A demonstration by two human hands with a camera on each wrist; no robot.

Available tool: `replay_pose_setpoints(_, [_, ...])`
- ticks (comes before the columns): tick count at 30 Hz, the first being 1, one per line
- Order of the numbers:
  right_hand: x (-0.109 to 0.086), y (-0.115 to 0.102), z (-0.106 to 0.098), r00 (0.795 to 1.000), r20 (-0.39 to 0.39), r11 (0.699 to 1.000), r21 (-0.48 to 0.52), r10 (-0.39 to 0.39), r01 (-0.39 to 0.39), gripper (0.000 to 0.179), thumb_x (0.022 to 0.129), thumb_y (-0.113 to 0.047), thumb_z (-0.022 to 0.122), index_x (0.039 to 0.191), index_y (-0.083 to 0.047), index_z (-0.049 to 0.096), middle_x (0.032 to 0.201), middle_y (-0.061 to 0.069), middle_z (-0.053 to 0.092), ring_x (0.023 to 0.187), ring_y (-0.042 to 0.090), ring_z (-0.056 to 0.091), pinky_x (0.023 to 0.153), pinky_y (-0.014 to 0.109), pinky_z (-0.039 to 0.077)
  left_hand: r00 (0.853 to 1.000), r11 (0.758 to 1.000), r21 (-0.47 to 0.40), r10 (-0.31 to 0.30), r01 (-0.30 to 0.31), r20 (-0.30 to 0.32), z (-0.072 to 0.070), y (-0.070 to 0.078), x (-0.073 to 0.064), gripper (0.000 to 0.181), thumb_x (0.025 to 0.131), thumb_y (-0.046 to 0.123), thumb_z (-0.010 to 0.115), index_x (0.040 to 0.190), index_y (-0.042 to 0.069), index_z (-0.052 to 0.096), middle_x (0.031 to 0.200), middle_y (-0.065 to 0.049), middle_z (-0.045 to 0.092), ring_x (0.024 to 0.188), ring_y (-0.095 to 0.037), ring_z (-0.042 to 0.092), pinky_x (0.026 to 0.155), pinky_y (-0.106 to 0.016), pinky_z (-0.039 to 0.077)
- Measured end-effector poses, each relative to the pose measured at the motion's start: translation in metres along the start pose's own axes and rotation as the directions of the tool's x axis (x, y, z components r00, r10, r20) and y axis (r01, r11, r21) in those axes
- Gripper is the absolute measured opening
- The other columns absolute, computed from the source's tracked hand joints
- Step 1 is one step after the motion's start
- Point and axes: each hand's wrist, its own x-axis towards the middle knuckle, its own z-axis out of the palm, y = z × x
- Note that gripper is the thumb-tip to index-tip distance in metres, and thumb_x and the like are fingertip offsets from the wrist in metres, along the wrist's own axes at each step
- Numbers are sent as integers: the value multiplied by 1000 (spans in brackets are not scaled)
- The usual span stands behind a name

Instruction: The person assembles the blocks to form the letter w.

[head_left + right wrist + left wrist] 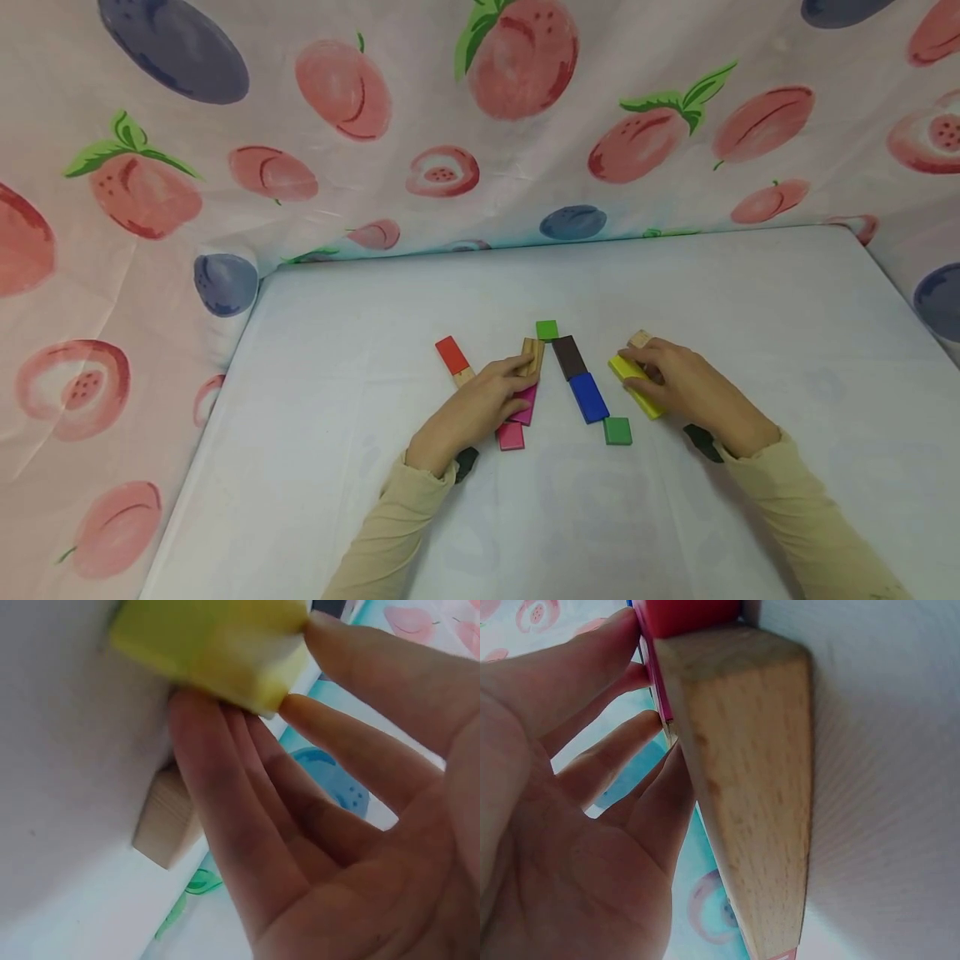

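In the head view my left hand (472, 408) rests its fingertips on a brown wooden block (533, 353) and a magenta block (524, 407), which form a slanted line with a pinkish-red block (512, 437). A pale wooden block (754, 772) looms large beside this hand in the left wrist view. My right hand (690, 387) pinches a yellow block (637, 387) between thumb and fingers. Behind its fingers a small pale wooden block (166, 817) lies on the table. Between the hands, a dark brown block (570, 358) and a blue block (589, 398) lie end to end.
A light green square block (547, 330) lies at the top of the arrangement; a darker green one (618, 431) touches the blue block's lower end. A red block (452, 355) lies left. The white table (337, 350) meets a fruit-print cloth (420, 108) behind.
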Motion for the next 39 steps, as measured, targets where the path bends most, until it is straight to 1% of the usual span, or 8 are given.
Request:
replay_pose_setpoints(2, [0,0,-1,1000,10,1000,15,0,0,41,87,-10,76,123,6,65,102,16,65,82,22,62,71,37,56,1000,1000,-1,-2,2,1,0,0,0,44,97,18,65,139,6,57,157,-11,37,143,-28,38,112,-35,41])
replay_pose_setpoints(5, [1,0,-1,1000,14,1000,19,-5,5,42,87,-10,76,123,7,64,107,18,64,84,23,63,72,37,56,1000,1000,2,-3,3,1,0,0,-1,44,97,18,65,139,6,57,157,-11,37,143,-28,38,112,-35,41])
replay_pose_setpoints(8, [1,1,-1,1000,6,1000,12,-23,23,42,86,-10,76,123,7,64,115,20,63,95,29,64,81,44,57,1000,1000,3,-2,2,1,0,0,-1,44,97,18,65,139,6,58,157,-11,37,144,-28,38,112,-35,41])
replay_pose_setpoints(12, [2,3,1,999,-15,999,8,-46,47,42,86,-10,77,122,7,65,125,19,60,109,34,61,92,51,54,1000,1000,-1,4,-4,-4,0,0,0,44,97,17,65,138,5,58,157,-11,37,144,-29,38,113,-36,40])
replay_pose_setpoints(15, [3,3,2,999,-21,999,23,-36,36,41,85,-10,78,121,6,65,125,18,60,103,31,62,88,48,55,1000,1000,-3,4,-4,-4,0,0,0,44,97,17,65,138,5,58,157,-11,37,144,-29,38,114,-36,39])
replay_pose_setpoints(20, [4,2,2,999,-44,999,40,-26,28,37,85,-9,78,117,6,66,118,18,62,89,25,61,77,41,55,1000,1000,3,9,-9,-7,0,0,0,44,97,17,65,138,5,58,157,-12,37,144,-29,38,114,-36,40])
replay_pose_setpoints(25, [5,1,5,996,-87,999,53,-3,7,34,86,-9,77,114,6,66,114,18,62,87,25,58,76,41,53,1000,1000,14,11,-11,-10,0,0,0,44,97,18,65,139,6,58,157,-11,38,143,-28,39,112,-35,41])
replay_pose_setpoints(39, [7,0,8,989,-136,997,71,52,-43,31,85,-10,78,112,4,70,103,13,64,85,25,56,74,39,49,1000,1000,14,25,-24,-17,1,-1,1,45,97,18,65,139,5,56,156,-12,39,144,-28,37,114,-35,39])
